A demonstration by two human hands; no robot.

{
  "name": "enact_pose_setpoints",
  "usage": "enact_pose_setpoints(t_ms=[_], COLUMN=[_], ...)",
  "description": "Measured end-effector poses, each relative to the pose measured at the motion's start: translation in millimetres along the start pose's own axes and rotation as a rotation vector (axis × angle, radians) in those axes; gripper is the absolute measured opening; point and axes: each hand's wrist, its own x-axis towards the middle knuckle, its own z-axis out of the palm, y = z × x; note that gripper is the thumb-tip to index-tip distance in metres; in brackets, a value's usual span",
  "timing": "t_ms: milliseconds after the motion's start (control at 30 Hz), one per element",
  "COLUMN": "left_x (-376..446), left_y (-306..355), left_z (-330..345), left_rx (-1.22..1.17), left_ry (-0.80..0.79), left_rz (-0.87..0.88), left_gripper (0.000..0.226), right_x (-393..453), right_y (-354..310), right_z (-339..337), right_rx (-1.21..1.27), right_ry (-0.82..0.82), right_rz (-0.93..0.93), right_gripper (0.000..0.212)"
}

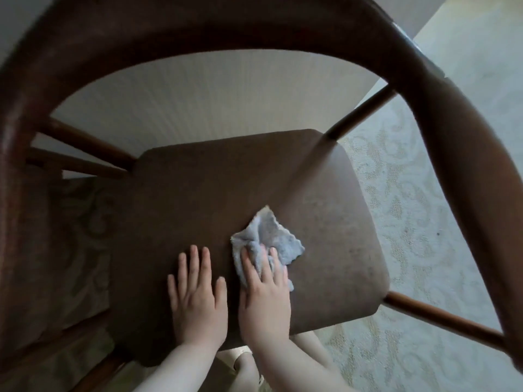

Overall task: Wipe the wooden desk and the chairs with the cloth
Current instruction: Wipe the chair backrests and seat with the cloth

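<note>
Right hand (264,295) lies flat on the cloth (267,241), fingers straight and a little spread, pressing it to the chair seat (226,188). No curl round the fabric that I can see, so the grip is a press, not a clench. Left hand (198,290) is just beside it, palm down on bare seat, fingers straight, holding nothing; looks like a brace.

Cloth is pale blue, bunched, sitting right of centre on the near half of the seat; its far part sticks out past the fingertips, the near part is under the palm.

Handling, my read: soft, light, limp. It will fold and ride up under a push, so flat palm pressure over the middle of the bunch beats pinching a corner. Seat looks smooth and hard, so the cloth should slide easily with little drag.

Seat is dark brown, rounded corners. Curved backrest rail (254,24) arcs over the top and down the right side, spindles (359,114) joining it to the seat. Patterned carpet (410,222) beneath. No desk in view.

Judgement: chair step in hand, seat being wiped; rail and spindles probably left to do.
</note>
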Motion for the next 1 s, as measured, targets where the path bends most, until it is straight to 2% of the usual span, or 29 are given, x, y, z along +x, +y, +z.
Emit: enact_pose_setpoints(t_ms=[67, 167, 400, 467, 533, 600, 733, 867, 1000], left_x=[-7, -8, -12, -21, -36, -49, -67, -87, -125], left_y=[-8, -2, 52, 63, 66, 62, 53, 38, 27], left_z=[-17, -63, -192, -222, -246, -273, -342, -418, -457], left_rx=[0.055, 0.114, 0.118, 0.097, 0.025, -0.054, -0.152, -0.136, -0.132], left_ry=[-0.102, -0.186, -0.107, -0.172, -0.280, -0.322, -0.221, -0.032, 0.088], left_rz=[-0.010, -0.051, 0.116, 0.135, 0.089, 0.049, -0.016, -0.062, -0.178], left_gripper=[0.070, 0.062, 0.056, 0.054, 0.051, 0.048, 0.044, 0.040, 0.036], right_x=[6, 16, -2, -9, -14, -19, -18, -19, -37], right_y=[-15, -31, -55, -62, -73, -90, -139, -194, -227], right_z=[-21, -65, -182, -211, -238, -265, -310, -356, -397], right_rx=[-0.011, 0.007, -0.102, -0.137, -0.185, -0.230, -0.276, -0.364, -0.477], right_ry=[-0.179, -0.474, -0.377, -0.354, -0.341, -0.328, -0.251, -0.165, -0.134], right_rz=[-0.165, -0.133, -0.077, -0.087, -0.102, -0.136, -0.255, -0.462, -0.619], right_gripper=[0.048, 0.045, 0.048, 0.044, 0.039, 0.037, 0.041, 0.045, 0.054])
